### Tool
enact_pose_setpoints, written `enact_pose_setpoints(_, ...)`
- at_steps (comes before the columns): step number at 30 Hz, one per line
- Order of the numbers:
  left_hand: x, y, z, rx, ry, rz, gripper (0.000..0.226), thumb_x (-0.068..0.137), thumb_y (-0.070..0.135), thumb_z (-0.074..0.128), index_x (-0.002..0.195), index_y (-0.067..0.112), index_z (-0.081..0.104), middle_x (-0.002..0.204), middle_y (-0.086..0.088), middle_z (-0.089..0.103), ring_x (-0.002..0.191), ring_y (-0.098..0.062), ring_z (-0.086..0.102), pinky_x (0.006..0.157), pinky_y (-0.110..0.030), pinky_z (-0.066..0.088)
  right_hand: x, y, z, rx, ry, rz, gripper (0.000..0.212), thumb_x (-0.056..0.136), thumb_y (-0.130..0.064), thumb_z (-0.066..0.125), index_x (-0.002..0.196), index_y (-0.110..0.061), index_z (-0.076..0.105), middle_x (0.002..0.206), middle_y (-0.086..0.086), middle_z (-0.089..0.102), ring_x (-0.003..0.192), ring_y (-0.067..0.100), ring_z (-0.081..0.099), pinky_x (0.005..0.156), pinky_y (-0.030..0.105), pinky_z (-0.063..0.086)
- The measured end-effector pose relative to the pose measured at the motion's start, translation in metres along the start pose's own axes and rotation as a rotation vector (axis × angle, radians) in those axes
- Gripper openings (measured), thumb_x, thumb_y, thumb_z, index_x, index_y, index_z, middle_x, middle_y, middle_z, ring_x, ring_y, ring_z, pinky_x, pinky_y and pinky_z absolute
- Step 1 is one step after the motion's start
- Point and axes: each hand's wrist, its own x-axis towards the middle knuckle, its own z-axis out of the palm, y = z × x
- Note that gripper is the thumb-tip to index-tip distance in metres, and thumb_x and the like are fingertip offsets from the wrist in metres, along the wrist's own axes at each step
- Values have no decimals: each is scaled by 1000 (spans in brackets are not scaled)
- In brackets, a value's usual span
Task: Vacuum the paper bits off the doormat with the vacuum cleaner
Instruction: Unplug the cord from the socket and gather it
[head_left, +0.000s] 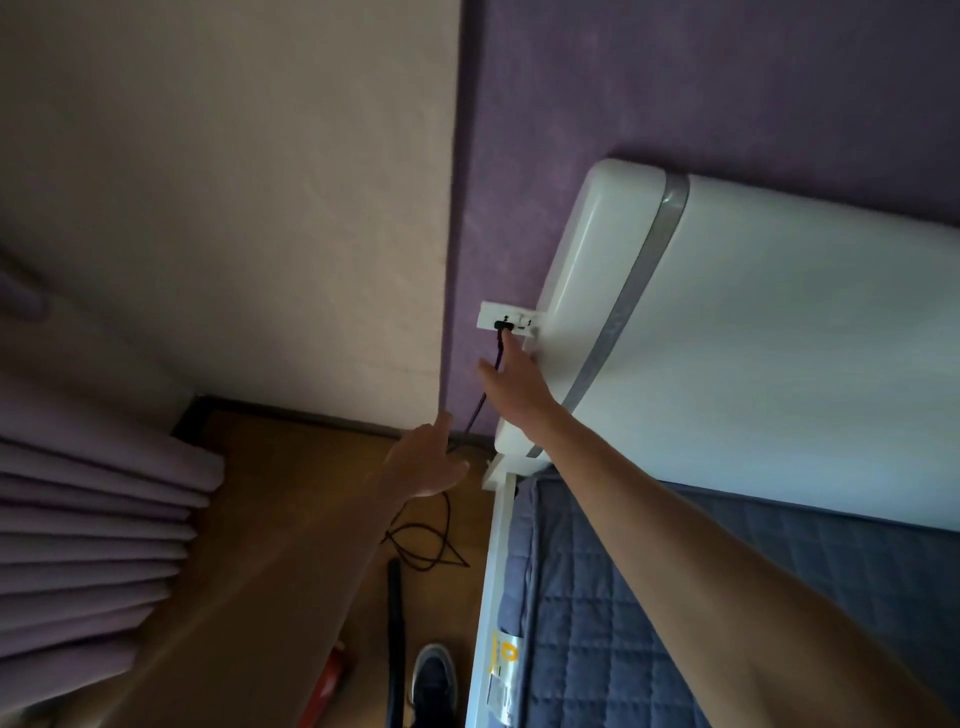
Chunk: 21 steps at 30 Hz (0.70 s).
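Down on the floor (291, 467), beside your shoe (434, 680), lay the vacuum's black tube (395, 623), with a blurred red part (330, 680) just left of it. A dark cord (480, 400) looped on the boards above the tube and ran up the purple wall (675, 78) to a plug (504, 326) seated in the white socket (511, 317). Your right hand (511, 384) reached up to it, forefinger straight with its tip just under the plug and thumb spread, the cord passing between them ungripped. Your left hand (423, 462) hung lower, fingers straight and relaxed, just beside the cord; you could not tell whether it touched. A white headboard (727, 338) stood right of the socket above a bed (675, 623) with a blue quilt. Lilac curtains (78, 519) hung at the far left.
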Motion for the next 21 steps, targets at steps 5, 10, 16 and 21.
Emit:
enact_pose_setpoints(5,39,-1,23,-53,-27,-6,82,86,31,65,152,18,19,146,-12,45,132,-35,44,104,-50,45,38,20,29,109,57,132,81,93,-23,47,156,-13,-3,130,13,44,91,19,44,68,28,40)
enact_pose_setpoints(10,63,-10,45,-187,-41,75,79,83,1,57,151,21,23,142,-9,45,131,-31,43,101,-42,47,65,32,48,163,117,240,79,86,-19,49,151,-6,6,122,15,49,109,29,56,78,38,47)
enact_pose_setpoints(16,59,-24,66,-273,14,141,40,94,3,53,132,12,50,119,3,57,109,-8,52,74,0,40,70,39,56,99,362,194,45,101,-12,47,141,-1,31,134,19,55,119,28,57,85,17,40)
enact_pose_setpoints(21,52,-39,80,-414,95,173,18,96,11,55,111,19,62,97,5,66,91,-3,63,80,-14,52,74,35,66,60,532,133,38,103,-13,43,137,1,36,137,21,54,129,29,52,106,30,38)
